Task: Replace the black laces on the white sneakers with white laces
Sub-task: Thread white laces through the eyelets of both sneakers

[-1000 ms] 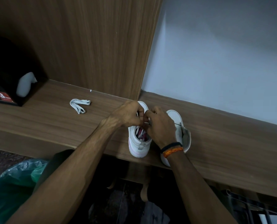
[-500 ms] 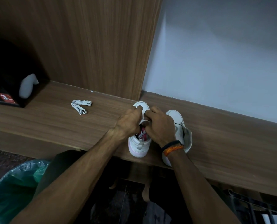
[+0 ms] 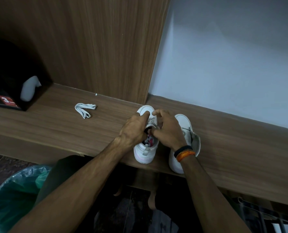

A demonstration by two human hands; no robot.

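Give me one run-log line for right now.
stage: lacing left sneaker | left hand, right hand: both over its tongue | grip: unclear | bundled white lace: untouched on shelf

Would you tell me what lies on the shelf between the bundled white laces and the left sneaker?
Nothing: the head view shows bare shelf between white laces and left sneaker.

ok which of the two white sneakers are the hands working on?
The left white sneaker, beside the wood panel: both the left hand and right hand sit over its tongue. The right white sneaker stands untouched beside it.
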